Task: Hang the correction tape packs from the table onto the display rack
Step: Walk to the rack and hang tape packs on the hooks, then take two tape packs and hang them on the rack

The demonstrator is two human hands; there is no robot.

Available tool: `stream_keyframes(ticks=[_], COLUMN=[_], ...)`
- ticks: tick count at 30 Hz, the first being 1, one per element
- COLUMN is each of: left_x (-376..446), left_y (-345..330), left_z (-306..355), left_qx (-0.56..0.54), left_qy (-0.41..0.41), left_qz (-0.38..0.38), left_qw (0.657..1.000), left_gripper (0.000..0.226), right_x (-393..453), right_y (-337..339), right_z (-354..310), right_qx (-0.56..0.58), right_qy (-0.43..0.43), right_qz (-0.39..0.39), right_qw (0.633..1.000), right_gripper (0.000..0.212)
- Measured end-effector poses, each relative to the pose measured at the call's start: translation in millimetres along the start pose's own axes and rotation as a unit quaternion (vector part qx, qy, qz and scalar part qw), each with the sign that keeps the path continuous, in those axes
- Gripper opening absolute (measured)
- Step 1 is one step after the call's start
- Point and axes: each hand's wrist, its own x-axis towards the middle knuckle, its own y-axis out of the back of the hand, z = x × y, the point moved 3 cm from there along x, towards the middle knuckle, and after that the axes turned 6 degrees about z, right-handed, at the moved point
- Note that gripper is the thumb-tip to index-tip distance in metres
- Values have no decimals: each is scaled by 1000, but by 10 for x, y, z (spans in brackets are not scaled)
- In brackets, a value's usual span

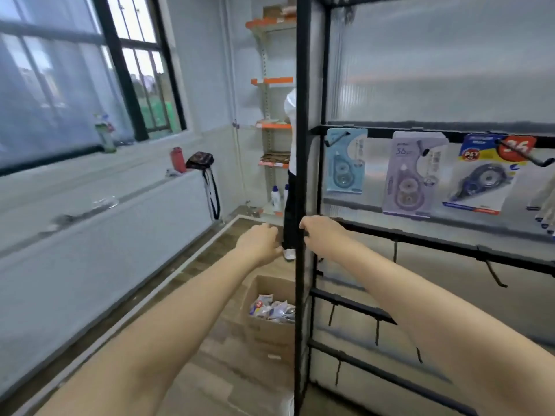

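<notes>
Display rack (301,145) — three correction tape packs (413,175) hung; left hand (259,243) and right hand (319,235) loosely curled, holding nothing — cardboard box (264,325) below.

You have one view only, a wide-angle head camera looking forward and down along both outstretched forearms. It faces the left corner post of the display rack (301,175) at close range, rack panel filling the right half, windowed wall and floor the left. With no second view, nothing overlaps.
</notes>
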Motion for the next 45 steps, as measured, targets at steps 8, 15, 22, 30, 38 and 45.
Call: stream_keyframes(ticks=[8,15,22,30,38,45], left_x=[-1364,-2976,-4479,-5465,-5991,-6186], left_y=[448,843,1135,974,938,849], left_z=[-1821,-3412,-4765,-5952,-7404,-8524], left_qx=[89,161,131,113,64,-32], left_qy=[224,373,497,578,648,659], left_qz=[-35,-47,-38,-74,-52,1], left_qw=[970,912,857,805,757,751], left_gripper=[44,47,42,47,50,63], right_x=[150,-143,-686,-934,-383,211], right_y=[-729,-1529,-1952,-2669,-3388,-4039], right_z=[-2084,-4625,-6649,-8047,-9555,-10617], right_qx=[-21,-25,27,3,0,2], right_qy=[205,359,468,523,563,544], right_qz=[-70,-141,-154,-211,-261,-304], right_qw=[976,922,870,826,784,782], right_gripper=[35,43,48,49,53,51])
